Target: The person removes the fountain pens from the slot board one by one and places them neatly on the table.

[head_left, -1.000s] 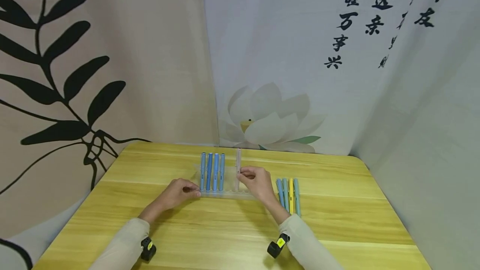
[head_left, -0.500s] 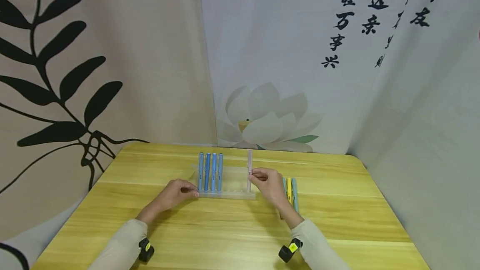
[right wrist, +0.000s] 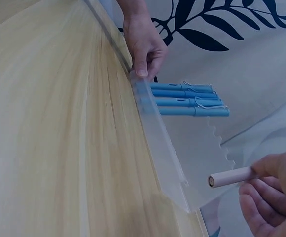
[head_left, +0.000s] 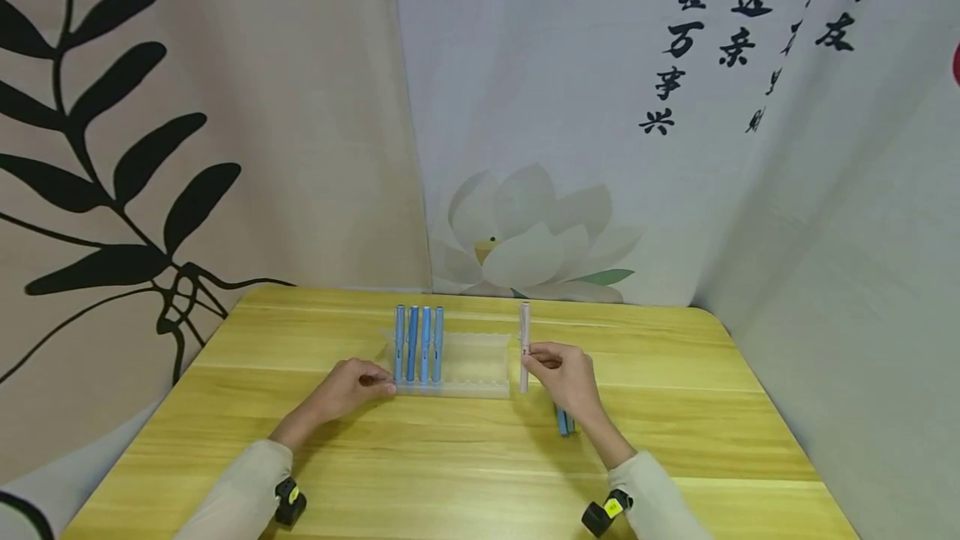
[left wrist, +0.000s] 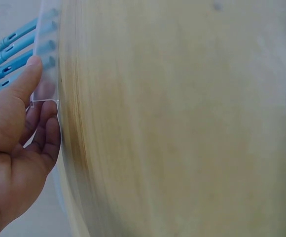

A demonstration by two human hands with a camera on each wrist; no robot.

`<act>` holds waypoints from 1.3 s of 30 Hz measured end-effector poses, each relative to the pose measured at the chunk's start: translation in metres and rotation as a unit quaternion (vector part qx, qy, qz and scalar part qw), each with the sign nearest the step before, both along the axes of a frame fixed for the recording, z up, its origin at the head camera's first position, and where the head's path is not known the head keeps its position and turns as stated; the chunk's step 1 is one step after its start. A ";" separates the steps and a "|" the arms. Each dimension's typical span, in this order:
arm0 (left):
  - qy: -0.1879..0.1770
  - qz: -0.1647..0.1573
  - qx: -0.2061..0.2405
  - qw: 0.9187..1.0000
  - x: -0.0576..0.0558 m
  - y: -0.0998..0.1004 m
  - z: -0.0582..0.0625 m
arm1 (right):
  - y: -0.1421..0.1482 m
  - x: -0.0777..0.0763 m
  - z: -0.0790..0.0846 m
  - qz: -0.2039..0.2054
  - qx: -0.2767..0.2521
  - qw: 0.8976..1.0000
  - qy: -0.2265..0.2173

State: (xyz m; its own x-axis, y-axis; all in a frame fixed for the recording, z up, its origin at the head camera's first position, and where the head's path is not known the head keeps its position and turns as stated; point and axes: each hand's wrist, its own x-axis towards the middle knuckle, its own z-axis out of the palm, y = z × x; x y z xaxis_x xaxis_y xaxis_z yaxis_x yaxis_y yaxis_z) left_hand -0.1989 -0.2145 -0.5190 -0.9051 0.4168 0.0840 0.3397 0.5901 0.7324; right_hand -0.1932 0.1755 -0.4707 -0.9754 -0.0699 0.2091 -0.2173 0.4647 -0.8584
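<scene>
A clear plastic pen stand [head_left: 472, 391] with a notched back panel stands on the table. Several blue pens [head_left: 412, 344] lean side by side in its left part. My left hand [head_left: 356, 386] grips the stand's left end; in the left wrist view the thumb lies on its front wall, the fingers curled at its end. My right hand [head_left: 567, 379] pinches a pale pink pen [head_left: 525, 323] between thumb and fingers. This pen is upright, apart from the stand, just past its right end. In the right wrist view its lower end [right wrist: 227, 177] points toward the stand.
On the wooden table [head_left: 450, 473], more pens [head_left: 564, 421] lie to the right, mostly hidden behind my right hand and forearm. A printed curtain [head_left: 337, 107] hangs behind the table's far edge.
My right hand has carried the pale pink pen rightward, from over the stand to beyond its right end. My left hand has kept its grip on the left end.
</scene>
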 end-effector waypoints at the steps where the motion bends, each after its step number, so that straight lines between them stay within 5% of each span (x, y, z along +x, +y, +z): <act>1: 0.000 0.000 0.001 1.000 0.000 0.000 0.000 | 0.003 0.001 0.001 -0.005 0.004 1.000 0.000; 39: -0.009 0.003 0.009 1.000 0.001 0.000 0.001 | 0.095 0.029 -0.016 -0.111 0.070 0.990 -0.047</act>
